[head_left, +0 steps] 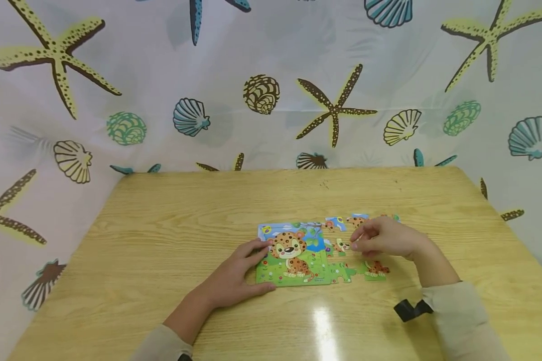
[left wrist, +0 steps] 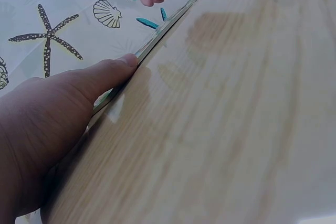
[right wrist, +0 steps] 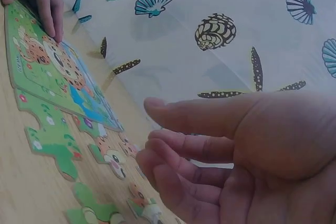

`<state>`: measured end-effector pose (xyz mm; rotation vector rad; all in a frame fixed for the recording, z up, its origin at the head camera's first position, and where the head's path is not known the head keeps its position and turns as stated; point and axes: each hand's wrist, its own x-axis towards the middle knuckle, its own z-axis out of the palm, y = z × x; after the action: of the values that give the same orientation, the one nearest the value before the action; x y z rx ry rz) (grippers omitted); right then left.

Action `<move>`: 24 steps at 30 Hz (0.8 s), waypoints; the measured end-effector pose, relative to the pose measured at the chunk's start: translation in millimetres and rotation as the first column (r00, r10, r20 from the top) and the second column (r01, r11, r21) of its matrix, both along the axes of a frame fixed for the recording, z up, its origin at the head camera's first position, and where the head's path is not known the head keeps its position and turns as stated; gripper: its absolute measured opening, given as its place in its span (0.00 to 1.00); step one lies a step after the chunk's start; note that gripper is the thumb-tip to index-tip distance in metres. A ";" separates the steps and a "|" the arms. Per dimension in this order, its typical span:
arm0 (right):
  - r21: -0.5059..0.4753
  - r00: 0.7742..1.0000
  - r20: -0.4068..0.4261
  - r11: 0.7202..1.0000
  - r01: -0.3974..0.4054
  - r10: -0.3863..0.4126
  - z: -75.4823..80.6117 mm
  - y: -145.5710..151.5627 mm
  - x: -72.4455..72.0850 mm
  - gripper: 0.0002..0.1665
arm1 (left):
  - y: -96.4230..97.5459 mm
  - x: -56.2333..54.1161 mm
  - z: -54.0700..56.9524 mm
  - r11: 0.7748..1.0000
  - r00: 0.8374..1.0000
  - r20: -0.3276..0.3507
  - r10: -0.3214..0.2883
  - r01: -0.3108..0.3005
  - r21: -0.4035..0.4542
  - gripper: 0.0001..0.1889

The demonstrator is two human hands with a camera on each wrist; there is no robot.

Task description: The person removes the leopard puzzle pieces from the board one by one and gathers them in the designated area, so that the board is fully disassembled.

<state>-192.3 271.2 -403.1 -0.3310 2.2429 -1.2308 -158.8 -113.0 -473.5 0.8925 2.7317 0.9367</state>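
Note:
A puzzle board [head_left: 318, 271] with a spotted leopard cub on grass lies flat on the wooden table. My left hand [head_left: 237, 278] rests on its left side, fingers over the picture and thumb at the lower left corner. Right of the board are loose jigsaw pieces, among them a green grass piece [head_left: 341, 272], a face piece [head_left: 342, 245] and a spotted body piece [head_left: 376, 269]. Over these pieces hovers my right hand [head_left: 390, 238], fingers loosely bent. Nothing shows between its thumb and fingers in the right wrist view. Some pieces are partly hidden behind that hand.
The wooden table [head_left: 176, 215] reaches back to a white cloth [head_left: 226, 60] printed with starfish and shells. More pieces, such as an ear piece [head_left: 335, 224], lie near the board's upper right corner. A black strap [head_left: 411, 310] sticks out at the right cuff.

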 end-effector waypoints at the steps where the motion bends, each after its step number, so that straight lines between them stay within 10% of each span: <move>1: -0.007 1.000 -0.004 1.000 0.005 -0.005 -0.6 -2.7 0.4 0.19 | 0.3 -0.1 -0.1 1.000 1.000 0.000 -0.001 0.001 -0.001 0.48; 24: -0.084 0.996 -0.035 0.993 -0.079 0.076 -22.9 -75.2 19.9 0.28 | -0.9 -0.2 0.6 1.000 1.000 -0.016 -0.020 0.020 0.002 0.48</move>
<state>-172.4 196.1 -426.0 -0.4689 2.1862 -1.2914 -159.0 -113.9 -472.9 0.9297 2.7299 0.9332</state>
